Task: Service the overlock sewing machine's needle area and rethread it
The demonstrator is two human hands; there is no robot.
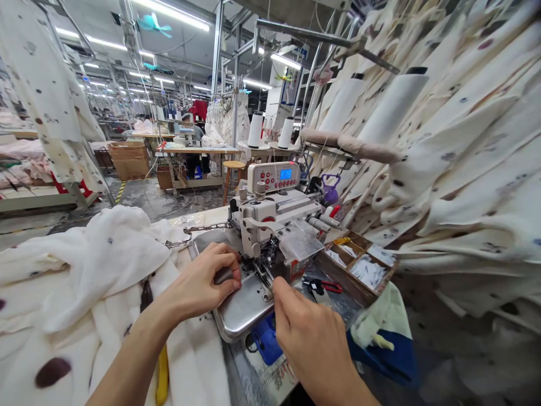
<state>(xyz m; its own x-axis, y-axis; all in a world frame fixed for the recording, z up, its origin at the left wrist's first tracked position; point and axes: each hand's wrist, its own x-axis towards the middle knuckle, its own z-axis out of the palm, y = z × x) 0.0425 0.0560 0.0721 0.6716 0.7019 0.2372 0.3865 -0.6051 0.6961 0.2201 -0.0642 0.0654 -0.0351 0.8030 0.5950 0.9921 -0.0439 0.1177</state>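
An overlock sewing machine (257, 220) stands in front of me with a shiny metal work plate (240, 313). My left hand (213, 276) is at the left of the needle area, its thumb and fingers curled together over the plate; whatever lies between them is too small to make out. In my right hand (302, 321) is a pair of thin metal tweezers (266, 273), their tips pointing up into the parts under the machine's head. The exact tip contact is hidden. White spotted fleece fabric (114, 265) lies heaped at the left of the plate.
Right of the machine sit a divided cardboard box (359, 268) of white labels and red-handled snippers (323, 286). Large thread cones (393, 107) stand behind. Spotted fabric (477, 158) hangs along the right side. A blue object (268, 341) is below the plate.
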